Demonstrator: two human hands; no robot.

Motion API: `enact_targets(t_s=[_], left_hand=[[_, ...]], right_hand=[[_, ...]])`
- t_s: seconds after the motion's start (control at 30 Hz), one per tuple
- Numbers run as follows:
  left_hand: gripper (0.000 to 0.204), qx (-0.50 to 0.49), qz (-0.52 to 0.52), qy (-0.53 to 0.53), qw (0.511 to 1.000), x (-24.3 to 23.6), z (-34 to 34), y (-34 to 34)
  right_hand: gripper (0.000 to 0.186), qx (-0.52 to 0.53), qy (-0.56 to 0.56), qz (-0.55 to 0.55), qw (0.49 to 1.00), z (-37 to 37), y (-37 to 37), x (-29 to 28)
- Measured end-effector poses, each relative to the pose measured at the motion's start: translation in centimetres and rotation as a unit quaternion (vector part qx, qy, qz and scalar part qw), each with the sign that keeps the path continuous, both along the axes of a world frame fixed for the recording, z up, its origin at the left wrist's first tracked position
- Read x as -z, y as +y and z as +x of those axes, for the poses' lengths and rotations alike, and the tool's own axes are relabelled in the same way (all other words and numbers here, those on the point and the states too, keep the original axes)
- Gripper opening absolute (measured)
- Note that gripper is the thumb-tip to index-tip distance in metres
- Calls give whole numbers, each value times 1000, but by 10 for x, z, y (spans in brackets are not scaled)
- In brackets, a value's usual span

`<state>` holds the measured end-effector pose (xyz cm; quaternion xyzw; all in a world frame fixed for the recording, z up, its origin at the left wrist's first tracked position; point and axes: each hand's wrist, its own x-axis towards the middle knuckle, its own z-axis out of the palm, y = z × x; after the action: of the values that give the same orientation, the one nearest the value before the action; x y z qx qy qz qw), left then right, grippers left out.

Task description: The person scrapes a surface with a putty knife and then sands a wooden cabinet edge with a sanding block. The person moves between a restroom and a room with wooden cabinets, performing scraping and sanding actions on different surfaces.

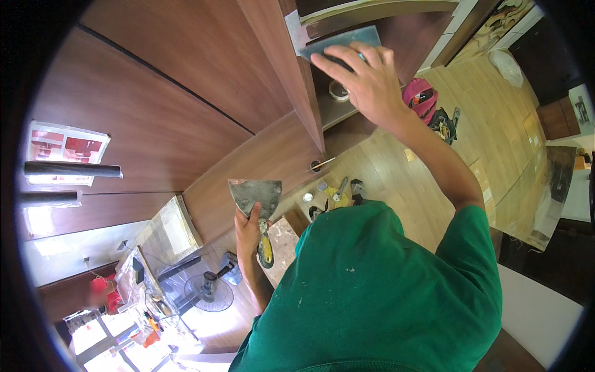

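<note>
Brown wood panels point(186, 68) rise on the left of my feed, and a pale plank floor point(403, 180) runs off to the right. From where I sit, I count two hands and two flat tools. The right hand point(372, 77) grips one blue-grey flat tool point(370, 35), its fingers bent over the face; the tool's left end lies over a pale patch point(296, 31) at a cabinet's upright edge, though I cannot tell whether it touches. The left hand point(248, 232) is closed around one putty knife point(263, 195), which has a smeared, wide blade pointing up and away from the body and a yellow-and-black handle.

As for containers, I see one open cabinet compartment point(339, 113), with one pale ring-shaped thing point(338, 91) on its bottom board, near the right hand. One pink bag point(420, 99) stands open on the floor, with dark and red items inside that are too small for me to name. One small dark round pot point(316, 166) has a thin stick across it. One small white round thing point(308, 197) sits near the green shirt point(372, 285). Farther left are two dark tubes point(74, 169) and one fan point(209, 292).
</note>
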<state>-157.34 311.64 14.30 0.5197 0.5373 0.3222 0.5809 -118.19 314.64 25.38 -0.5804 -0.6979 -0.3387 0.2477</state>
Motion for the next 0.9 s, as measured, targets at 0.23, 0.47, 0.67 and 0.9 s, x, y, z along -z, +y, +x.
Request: enact_targets(t_s=[0.23,0.47,0.67,0.9], left_hand=[[48,184,-224,-270,918,-54,0,-1],[72,329,-259,-338,843,-82,25,9],[71,377,-275,-268,843,-123,33,21],[64,379,-249,-127,882,-157,46,22]], right_hand=[[52,-338,171,-87,921,-49,-72,-19],[54,-423,187,-111,880,-59,-104,-19],[56,-285,95,-193,934,-11,-107,-26],[53,-279,113,-215,929,2,-124,-92]])
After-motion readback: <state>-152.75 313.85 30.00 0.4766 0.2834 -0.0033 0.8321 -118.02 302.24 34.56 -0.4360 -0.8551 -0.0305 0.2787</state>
